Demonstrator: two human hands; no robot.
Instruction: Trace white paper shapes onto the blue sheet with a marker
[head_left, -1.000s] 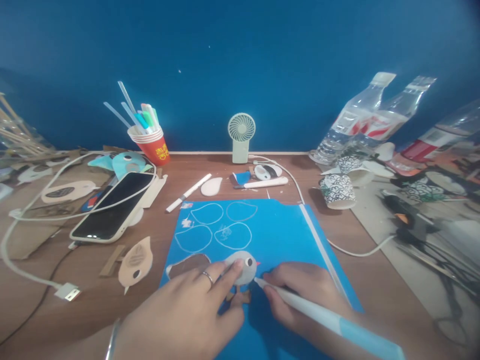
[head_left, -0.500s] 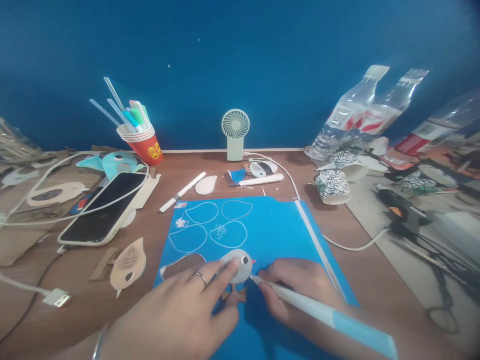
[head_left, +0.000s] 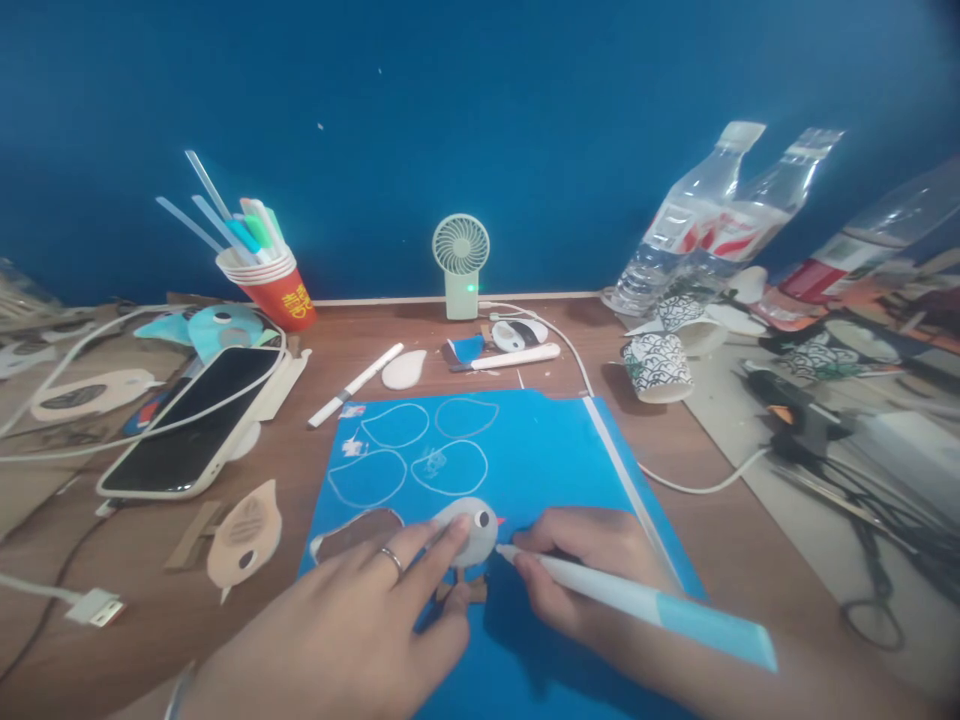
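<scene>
My left hand (head_left: pixel 375 610), wearing a ring, lies flat with its fingers spread and presses a grey paper bird (head_left: pixel 471 545) onto a blue sheet (head_left: pixel 540 450). The bird has a round eye, a small red beak and brown cardboard feet, and my fingers hide part of its body. From the right, my right hand (head_left: pixel 577 560) closes round a white and light-blue marker pen (head_left: pixel 652 605). Its tip is at the bird's edge, just below the beak. White drop-shaped outlines (head_left: pixel 450 468) are drawn on the upper part of the sheet. A brown piece (head_left: pixel 360 535) lies partly under my left hand.
At left lie a phone (head_left: pixel 191 425), a cable plug (head_left: pixel 96 607) and a beige paper bird (head_left: pixel 246 540). A cup of markers (head_left: pixel 277 295) and a small fan (head_left: pixel 461 265) stand by the wall. Bottles (head_left: pixel 697 215), patterned cups (head_left: pixel 658 367) and scissors (head_left: pixel 874 600) are at right.
The whole view has shifted a little, so things sit slightly further left. Both hands keep their places on the bird and pen. A green light now shows on the fan.
</scene>
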